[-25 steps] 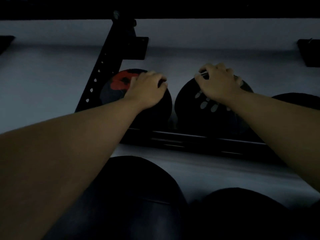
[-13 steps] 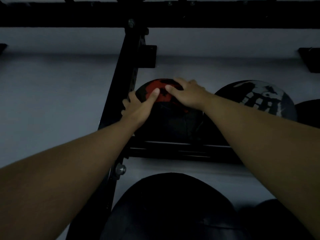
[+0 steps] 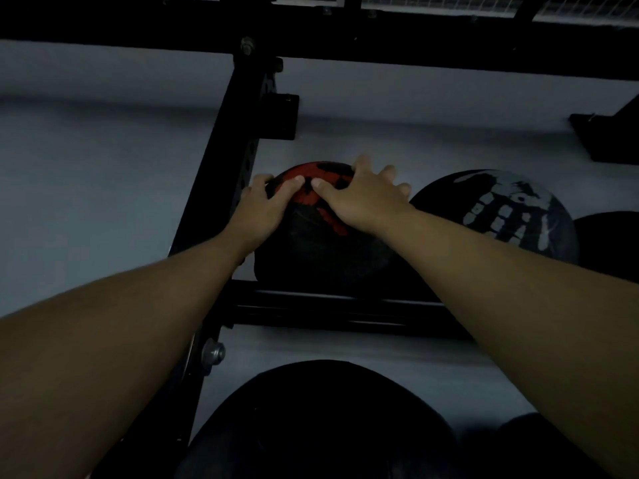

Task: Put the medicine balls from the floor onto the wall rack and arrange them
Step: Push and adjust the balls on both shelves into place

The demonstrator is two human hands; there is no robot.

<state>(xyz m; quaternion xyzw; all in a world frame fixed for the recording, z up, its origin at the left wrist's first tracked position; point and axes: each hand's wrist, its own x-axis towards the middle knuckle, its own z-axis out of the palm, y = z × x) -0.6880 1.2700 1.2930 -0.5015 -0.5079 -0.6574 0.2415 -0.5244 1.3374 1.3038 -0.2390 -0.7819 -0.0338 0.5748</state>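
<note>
A pale grey wall (image 3: 86, 174) (dimly lit) carries what may be a black bracket (image 3: 608, 140) at right.

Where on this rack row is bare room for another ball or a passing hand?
No bare rail shows: black ball with red print, black ball with white handprint and a third dark ball sit packed rightward from the black upright. Hand room: above them, below the black top beam.
</note>
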